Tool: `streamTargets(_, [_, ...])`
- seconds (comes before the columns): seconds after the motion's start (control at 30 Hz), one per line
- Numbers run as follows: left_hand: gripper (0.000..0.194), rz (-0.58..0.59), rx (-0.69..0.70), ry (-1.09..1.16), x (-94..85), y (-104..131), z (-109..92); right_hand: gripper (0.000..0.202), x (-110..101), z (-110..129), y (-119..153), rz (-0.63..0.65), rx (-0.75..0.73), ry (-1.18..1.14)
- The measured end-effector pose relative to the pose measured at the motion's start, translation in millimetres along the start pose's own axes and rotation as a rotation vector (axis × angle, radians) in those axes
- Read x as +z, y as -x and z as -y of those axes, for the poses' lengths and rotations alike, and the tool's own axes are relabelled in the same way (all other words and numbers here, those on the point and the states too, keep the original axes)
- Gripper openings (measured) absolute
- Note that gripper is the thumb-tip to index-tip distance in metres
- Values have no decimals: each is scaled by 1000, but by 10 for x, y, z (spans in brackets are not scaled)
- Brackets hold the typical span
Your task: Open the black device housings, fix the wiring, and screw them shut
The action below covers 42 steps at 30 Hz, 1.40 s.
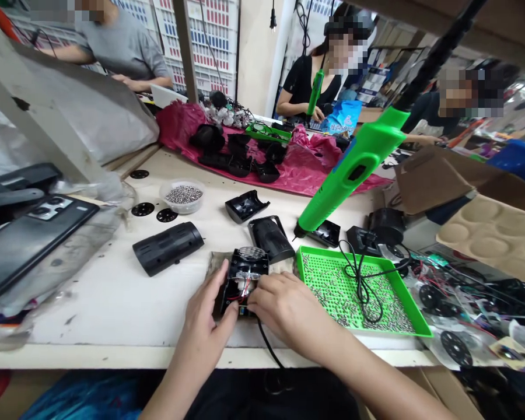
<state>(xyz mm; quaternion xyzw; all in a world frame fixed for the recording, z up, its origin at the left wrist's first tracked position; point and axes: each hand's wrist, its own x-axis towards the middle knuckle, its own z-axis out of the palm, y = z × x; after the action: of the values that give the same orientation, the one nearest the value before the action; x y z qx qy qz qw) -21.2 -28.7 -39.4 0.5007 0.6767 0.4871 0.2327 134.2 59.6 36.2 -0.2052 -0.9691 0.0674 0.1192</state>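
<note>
An open black plastic housing (233, 286) lies on a brownish pad (219, 258) near the table's front edge, with a round clear lens at its far end and red wires inside. My left hand (212, 309) grips its left side, thumb at the near edge and fingers along the wall. On the right, my right hand (284, 309) has its fingers bent together over the interior; what the fingertips pinch is hidden. A black cable (266, 341) runs from the near end toward my lap. Just beyond lies a black casing half (271, 238).
A green electric screwdriver (354, 169) hangs over the right side. Below it is a green tray (413, 315) of screws with a coiled cable. A screw bowl (184, 198), black casings (168, 248) and discs lie to the left. Co-workers sit across the table.
</note>
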Motion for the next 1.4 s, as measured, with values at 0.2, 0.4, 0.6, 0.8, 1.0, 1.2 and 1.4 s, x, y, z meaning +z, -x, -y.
streamTargets(0.2, [59,0,-3,-4,7,24,-3,10,52,53,66,-155,316,-184])
streamTargets(0.4, [62,6,24,15,-1,25,7,13,148,147,-29,-13,240,-220])
streamTargets(0.6, [61,17,-2,28,0,25,7,9,225,112,-20,-46,166,-210])
streamTargets(0.8, [59,20,-19,36,8,21,3,14,211,-28,89,-113,2,-175])
streamTargets(1.0, [59,5,5,24,20,9,27,9,110,72,44,-13,106,-74])
streamTargets(1.2, [60,1,26,11,14,0,45,6,184,174,61,-67,203,-108])
streamTargets(1.4, [58,10,-16,22,-1,9,39,10,99,181,68,7,209,-171])
